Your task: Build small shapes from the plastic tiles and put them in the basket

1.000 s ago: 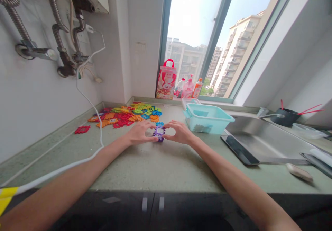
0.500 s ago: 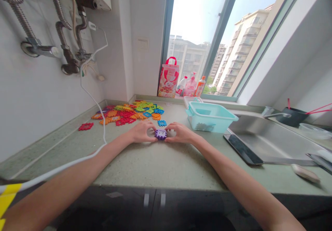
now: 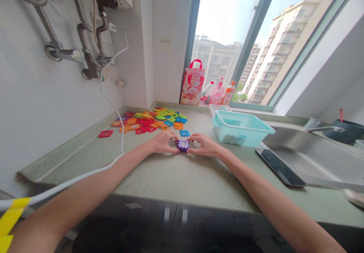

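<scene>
A small purple block with notched edges and a pale printed face is held just above or on the countertop. My left hand pinches its left side between thumb and fingers. On the right side, my right hand grips it the same way. Just behind the block lies a single blue notched piece. Farther back to the left spreads a pile of red, orange, yellow, green and blue notched pieces, with one red piece apart from it.
A turquoise basket stands right of my hands. Beyond it are a black phone and a steel sink. A white cable crosses over my left forearm. Bottles and a pink bag stand by the window.
The whole view has shifted, so the scene sits farther right in the picture. Both hands still hold the purple block, with little visible change in their grip.
</scene>
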The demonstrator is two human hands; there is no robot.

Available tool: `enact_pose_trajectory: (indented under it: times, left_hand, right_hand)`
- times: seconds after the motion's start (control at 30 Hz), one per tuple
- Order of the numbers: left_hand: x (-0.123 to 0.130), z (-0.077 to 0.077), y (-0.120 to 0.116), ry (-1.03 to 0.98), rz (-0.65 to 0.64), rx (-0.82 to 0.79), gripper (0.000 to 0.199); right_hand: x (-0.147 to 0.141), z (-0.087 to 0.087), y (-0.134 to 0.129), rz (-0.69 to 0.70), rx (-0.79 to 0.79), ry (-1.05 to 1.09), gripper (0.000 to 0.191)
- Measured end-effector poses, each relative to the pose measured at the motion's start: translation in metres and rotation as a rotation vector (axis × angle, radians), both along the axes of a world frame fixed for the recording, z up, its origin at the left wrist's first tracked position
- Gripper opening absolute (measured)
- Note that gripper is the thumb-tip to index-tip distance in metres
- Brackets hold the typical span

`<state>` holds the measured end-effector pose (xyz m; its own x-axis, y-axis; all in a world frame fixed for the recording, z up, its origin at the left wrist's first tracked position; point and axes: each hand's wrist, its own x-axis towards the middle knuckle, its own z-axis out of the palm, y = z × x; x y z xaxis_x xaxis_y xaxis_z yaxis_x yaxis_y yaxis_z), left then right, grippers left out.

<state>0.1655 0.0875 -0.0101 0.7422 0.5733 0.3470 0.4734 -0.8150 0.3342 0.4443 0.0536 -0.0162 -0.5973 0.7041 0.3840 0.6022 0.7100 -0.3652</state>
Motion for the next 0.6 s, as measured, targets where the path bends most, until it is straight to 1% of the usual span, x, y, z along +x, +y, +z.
enact_pose_trajectory:
  times: [0.1, 0.33, 0.4, 0.53, 0.6]
  left_hand:
    - [0.000, -0.002, 0.000, 0.000, -0.001, 0.009, 0.034]
    - [-0.001, -0.003, 0.000, -0.001, -0.004, 0.020, 0.034]
    - [-0.001, -0.002, -0.002, 0.002, -0.008, 0.019, 0.037]
    - [-0.004, 0.004, 0.001, 0.007, -0.021, -0.017, 0.054]
    - [-0.015, 0.010, 0.012, -0.024, 0.031, -0.027, 0.051]
  right_hand:
    - [-0.001, 0.001, -0.001, -0.012, -0.012, 0.008, 0.039]
    - [-0.001, 0.003, -0.001, -0.013, -0.038, -0.057, 0.046]
    - [-0.001, 0.004, -0.001, -0.024, -0.040, -0.063, 0.047]
    - [-0.001, 0.006, -0.003, -0.026, -0.065, -0.054, 0.052]
    - [-0.001, 0.007, -0.004, -0.025, -0.087, -0.045, 0.056]
